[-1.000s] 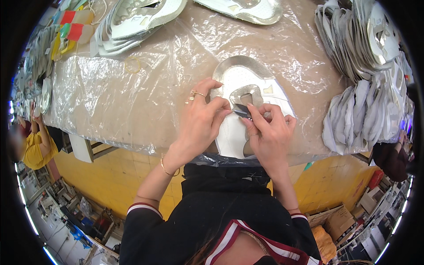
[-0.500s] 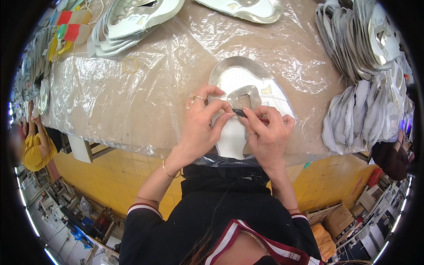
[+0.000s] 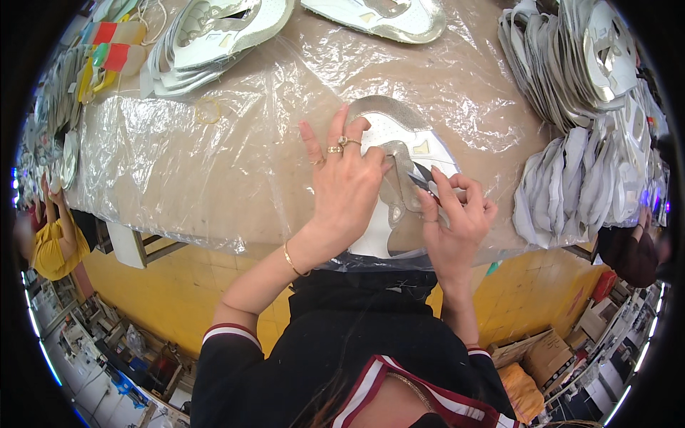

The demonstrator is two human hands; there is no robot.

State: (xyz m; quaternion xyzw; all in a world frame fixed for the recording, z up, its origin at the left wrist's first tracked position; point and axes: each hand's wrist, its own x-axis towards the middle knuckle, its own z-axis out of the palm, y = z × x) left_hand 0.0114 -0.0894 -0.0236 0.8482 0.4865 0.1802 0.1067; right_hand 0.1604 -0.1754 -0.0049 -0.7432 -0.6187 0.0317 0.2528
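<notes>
A white shoe upper [image 3: 387,128] with a shiny pale-gold rim and grey inner band lies flat on the plastic-covered table before me. My left hand [image 3: 346,187] is over its left side. Its index finger bends down to the grey band in a pinch, while the other ringed fingers stick up; the thumb is mostly hidden. In my right hand [image 3: 458,222] is a pair of thread snips [image 3: 422,181], with dark blades and a bit of red at the grip. The blades point up and left, over the upper's right part and apart from my left fingers.
Stacked shoe uppers [image 3: 214,53] stand at the far left, with another upper [image 3: 385,20] beyond my hands. More piles [image 3: 564,64] line the right side. Bottles with red bands [image 3: 121,58] and a rubber band [image 3: 208,110] lie left. Another person [image 3: 61,242] works at far left.
My hands, close together at the middle of the upper before, have parted. The left has turned and lifted its outer fingers; the right has drawn the snips to the right.
</notes>
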